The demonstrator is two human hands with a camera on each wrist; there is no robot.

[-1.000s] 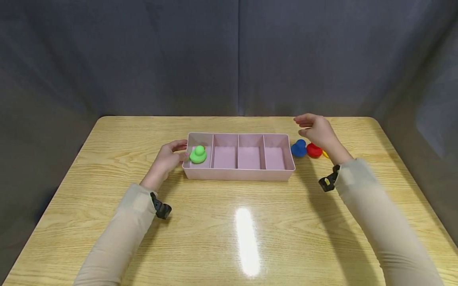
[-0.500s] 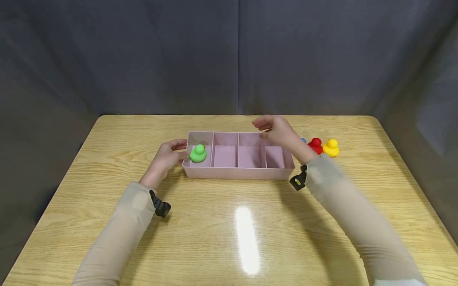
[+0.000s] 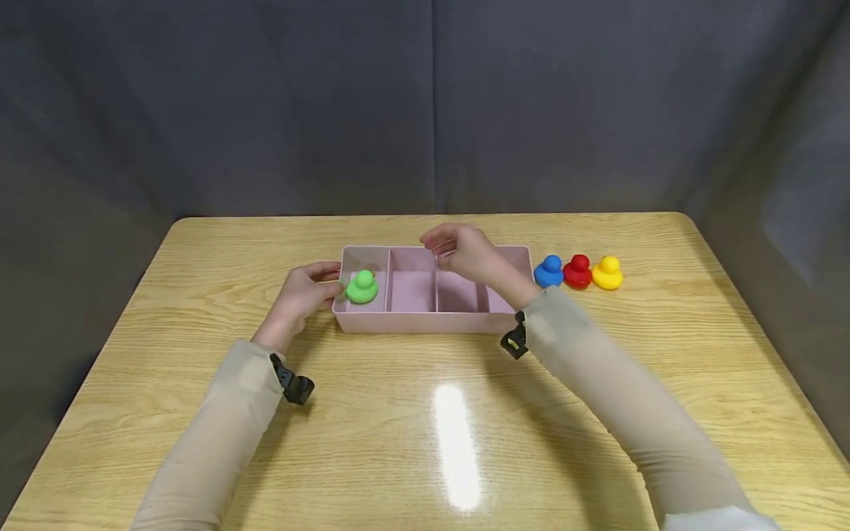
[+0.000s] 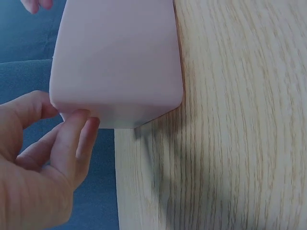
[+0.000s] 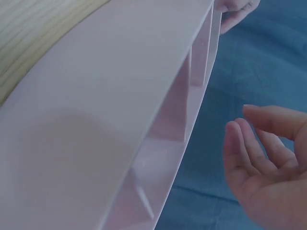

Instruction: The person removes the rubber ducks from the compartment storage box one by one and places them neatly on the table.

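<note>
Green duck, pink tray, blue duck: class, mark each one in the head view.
green duck (image 3: 362, 287), head view, on its body.
pink tray (image 3: 425, 322), head view, on its near outer wall.
blue duck (image 3: 548, 273), head view, on its body.

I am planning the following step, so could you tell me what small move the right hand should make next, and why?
Probably carry on leftward toward the green duck. The right hand hovers open and empty above the pink tray's middle compartments, while the left hand holds the tray's left end beside that duck.
</note>
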